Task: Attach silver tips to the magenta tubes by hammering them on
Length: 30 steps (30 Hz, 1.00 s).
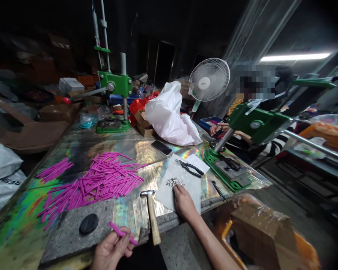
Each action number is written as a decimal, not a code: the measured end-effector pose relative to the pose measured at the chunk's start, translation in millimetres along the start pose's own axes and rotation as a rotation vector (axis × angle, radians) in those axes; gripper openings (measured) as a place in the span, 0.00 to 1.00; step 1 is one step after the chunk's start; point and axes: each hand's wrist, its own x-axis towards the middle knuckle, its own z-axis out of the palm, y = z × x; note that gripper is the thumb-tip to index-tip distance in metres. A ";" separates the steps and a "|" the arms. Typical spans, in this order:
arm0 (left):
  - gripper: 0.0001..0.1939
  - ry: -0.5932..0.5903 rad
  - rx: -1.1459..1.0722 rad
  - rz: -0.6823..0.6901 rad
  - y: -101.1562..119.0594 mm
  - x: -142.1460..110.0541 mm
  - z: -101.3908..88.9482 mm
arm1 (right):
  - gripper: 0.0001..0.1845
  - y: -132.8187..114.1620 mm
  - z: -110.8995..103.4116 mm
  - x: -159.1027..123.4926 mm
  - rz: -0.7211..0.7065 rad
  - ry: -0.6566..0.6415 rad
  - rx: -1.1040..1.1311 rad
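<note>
My left hand [112, 247] pinches a short magenta stick [122, 233] between thumb and fingers at the table's front edge. On a white sheet [163, 187], my right hand [183, 200] has its fingers drawn together at a small pile of shiny metal pieces [173, 182]; whatever is between the fingertips is hidden. Many similar magenta sticks [101, 180] lie heaped at the left, with a smaller bundle [55, 169] beside them. Between my hands rests a hammer [152, 215] with a wooden handle. A round black disc [88, 224] sits on a grey stone slab [64, 232].
Black-handled pliers [190, 168] lie beyond the metal pieces, near a phone [161, 147] and a white bag [171, 116]. Green hand presses stand at the back left [115, 84] and right [253, 120]. A fan [210, 80] is behind. Another person's hand [216, 128] shows at right.
</note>
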 end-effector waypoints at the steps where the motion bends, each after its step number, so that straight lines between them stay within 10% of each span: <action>1: 0.23 0.002 0.002 -0.006 -1.5 0.3 -0.9 | 0.16 -2.8 0.3 -4.2 -0.014 -0.009 -0.005; 9: 0.24 -0.039 0.027 -0.035 -6.5 -2.2 -1.6 | 0.16 -7.3 -15.6 -36.6 -0.148 -0.066 0.074; 17: 0.23 -0.050 0.024 -0.057 -6.5 -0.9 -6.6 | 0.16 23.4 -22.0 -42.7 0.098 0.083 0.073; 30: 0.24 -0.038 0.005 -0.053 -14.2 0.3 -7.8 | 0.08 0.5 -10.7 -19.6 0.111 -0.090 -0.011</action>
